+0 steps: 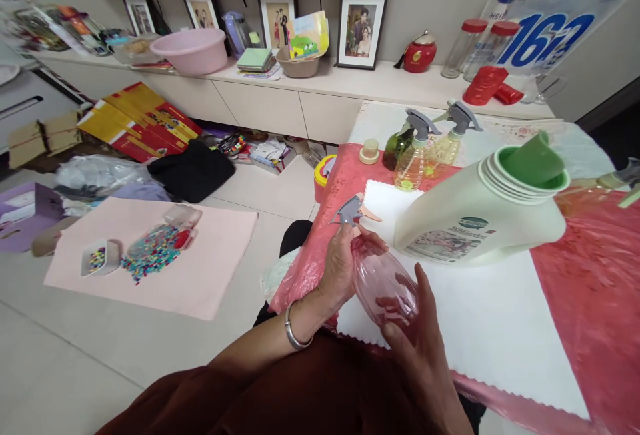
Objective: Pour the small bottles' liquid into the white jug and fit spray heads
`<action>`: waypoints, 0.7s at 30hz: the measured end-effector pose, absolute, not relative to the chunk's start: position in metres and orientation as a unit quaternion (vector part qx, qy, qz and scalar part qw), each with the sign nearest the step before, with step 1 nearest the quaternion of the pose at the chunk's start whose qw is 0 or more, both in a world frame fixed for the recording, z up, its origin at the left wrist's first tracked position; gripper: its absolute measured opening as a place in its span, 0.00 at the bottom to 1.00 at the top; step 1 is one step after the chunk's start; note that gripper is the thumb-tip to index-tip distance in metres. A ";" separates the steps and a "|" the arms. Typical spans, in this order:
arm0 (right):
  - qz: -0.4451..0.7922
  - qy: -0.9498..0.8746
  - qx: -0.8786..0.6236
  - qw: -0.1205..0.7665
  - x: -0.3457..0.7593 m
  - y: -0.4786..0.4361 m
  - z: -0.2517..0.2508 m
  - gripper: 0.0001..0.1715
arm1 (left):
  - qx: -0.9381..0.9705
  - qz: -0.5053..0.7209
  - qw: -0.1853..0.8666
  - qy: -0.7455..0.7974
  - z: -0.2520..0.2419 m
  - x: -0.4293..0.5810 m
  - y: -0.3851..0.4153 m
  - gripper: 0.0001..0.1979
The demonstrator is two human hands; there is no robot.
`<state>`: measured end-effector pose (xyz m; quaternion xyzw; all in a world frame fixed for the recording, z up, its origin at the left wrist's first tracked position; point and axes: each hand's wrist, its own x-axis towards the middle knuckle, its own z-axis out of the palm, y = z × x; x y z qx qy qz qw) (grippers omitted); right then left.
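Observation:
A pink see-through spray bottle (387,285) with a grey trigger head (349,210) is tilted over the near edge of the table. My left hand (340,265) is wrapped round its neck just below the trigger head. My right hand (417,338) cups the bottle's body from below. Just beyond it a large pale green jug (475,222) with a green cap (533,162) lies tilted on a white mat (500,328).
Two more spray bottles, yellow (413,162) and green (397,145), stand further back on the red tablecloth (600,288). On the floor to the left a pink mat (150,268) holds coloured beads and small boxes. Behind runs a low cabinet (300,98) with photo frames and a pink basin (193,48).

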<state>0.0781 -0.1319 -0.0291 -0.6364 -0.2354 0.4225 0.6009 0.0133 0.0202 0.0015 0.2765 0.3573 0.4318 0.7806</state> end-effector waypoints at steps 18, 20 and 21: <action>0.637 -0.019 -0.485 0.599 0.086 -0.128 -0.022 0.71 | 0.284 0.410 0.820 0.282 -0.004 0.011 0.017 0.23; 0.584 -0.066 -0.539 0.604 0.079 -0.131 -0.020 0.67 | 0.278 0.425 0.807 0.302 -0.002 0.011 0.018 0.22; 0.543 -0.097 -0.569 0.610 0.075 -0.132 -0.018 0.63 | 0.282 0.429 0.803 0.303 -0.002 0.010 0.019 0.22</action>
